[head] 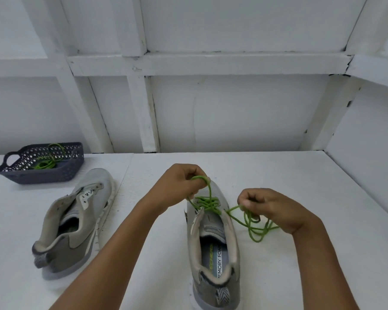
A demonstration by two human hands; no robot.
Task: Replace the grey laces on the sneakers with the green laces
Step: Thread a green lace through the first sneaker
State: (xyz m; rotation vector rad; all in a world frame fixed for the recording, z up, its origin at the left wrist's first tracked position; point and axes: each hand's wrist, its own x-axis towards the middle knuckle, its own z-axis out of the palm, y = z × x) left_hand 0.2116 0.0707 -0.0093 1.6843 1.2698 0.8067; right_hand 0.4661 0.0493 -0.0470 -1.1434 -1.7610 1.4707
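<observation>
From the head camera, the right sneaker [213, 238] lies toe away, between both hands. The left hand [179, 186] pinches one end of the green lace [207, 203] above the eyelets; the right hand [267, 209] grips the other end, pulled sideways to the right.

On table [300, 175]: basket [43, 175] far L w/ spare lace [46, 163] inside; unlaced sneaker [76, 220] just in front; laced sneaker [213, 253] centre-R, working lace [257, 240] trailing to its R.
</observation>
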